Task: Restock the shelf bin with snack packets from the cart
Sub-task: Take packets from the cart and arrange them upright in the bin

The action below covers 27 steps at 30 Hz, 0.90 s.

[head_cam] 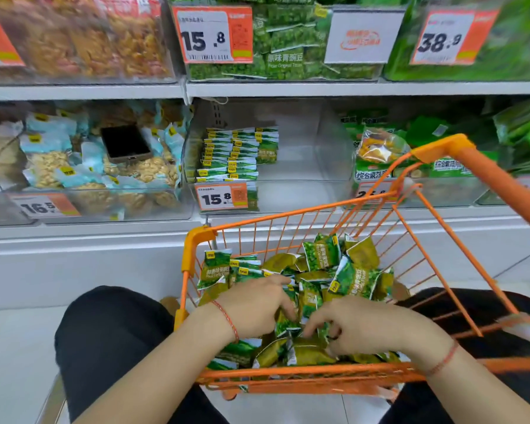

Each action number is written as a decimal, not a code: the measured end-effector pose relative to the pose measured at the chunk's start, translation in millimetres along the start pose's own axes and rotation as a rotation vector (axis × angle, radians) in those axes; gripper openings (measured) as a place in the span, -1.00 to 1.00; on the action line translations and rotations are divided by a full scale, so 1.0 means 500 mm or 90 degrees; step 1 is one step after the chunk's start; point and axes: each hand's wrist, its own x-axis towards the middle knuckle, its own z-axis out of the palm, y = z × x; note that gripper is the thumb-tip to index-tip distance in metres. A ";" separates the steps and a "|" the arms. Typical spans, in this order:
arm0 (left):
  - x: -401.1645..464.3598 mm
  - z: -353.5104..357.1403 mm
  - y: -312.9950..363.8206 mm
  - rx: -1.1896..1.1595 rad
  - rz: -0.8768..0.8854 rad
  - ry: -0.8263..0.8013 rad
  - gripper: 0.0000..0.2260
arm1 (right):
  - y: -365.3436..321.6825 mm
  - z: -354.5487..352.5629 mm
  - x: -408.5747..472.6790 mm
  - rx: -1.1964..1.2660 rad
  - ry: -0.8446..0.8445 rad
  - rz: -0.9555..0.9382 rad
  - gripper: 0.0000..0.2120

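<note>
An orange wire cart [288,215] stands in front of me, filled with several small green snack packets [322,250]. Both my hands are inside it, low in the pile. My left hand [254,304] lies over the packets with its fingers curled around a few of them. My right hand [349,322] has its fingertips pinching into the packets beside the left. The clear shelf bin [303,154] straight ahead holds neat rows of the same green packets [233,154] on its left side; its right part is bare.
A dark phone [125,143] lies on the nut packets in the bin to the left. Green snack bags fill the bins at right and above. Price tags hang on the bin fronts. My knees flank the cart on the tiled floor.
</note>
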 end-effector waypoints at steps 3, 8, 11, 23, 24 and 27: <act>0.006 0.011 -0.015 -0.081 -0.008 0.073 -0.58 | 0.019 0.005 -0.001 0.087 -0.067 -0.057 -0.60; 0.019 0.017 -0.031 -0.211 -0.063 0.136 -0.82 | 0.025 0.009 0.010 0.123 -0.069 -0.095 -0.42; 0.032 0.026 -0.041 -0.221 -0.074 0.168 -0.84 | 0.009 0.027 0.027 0.053 -0.016 -0.092 -0.40; 0.022 -0.009 -0.051 -0.697 -0.082 0.478 -0.68 | 0.029 0.007 0.015 0.469 0.395 -0.114 -0.86; 0.020 -0.014 -0.051 -0.747 -0.075 0.498 -0.69 | 0.028 0.004 0.018 0.534 0.417 -0.100 -0.87; 0.012 -0.031 -0.042 -0.828 -0.074 0.544 -0.68 | 0.025 -0.009 0.017 0.731 0.435 -0.040 -0.79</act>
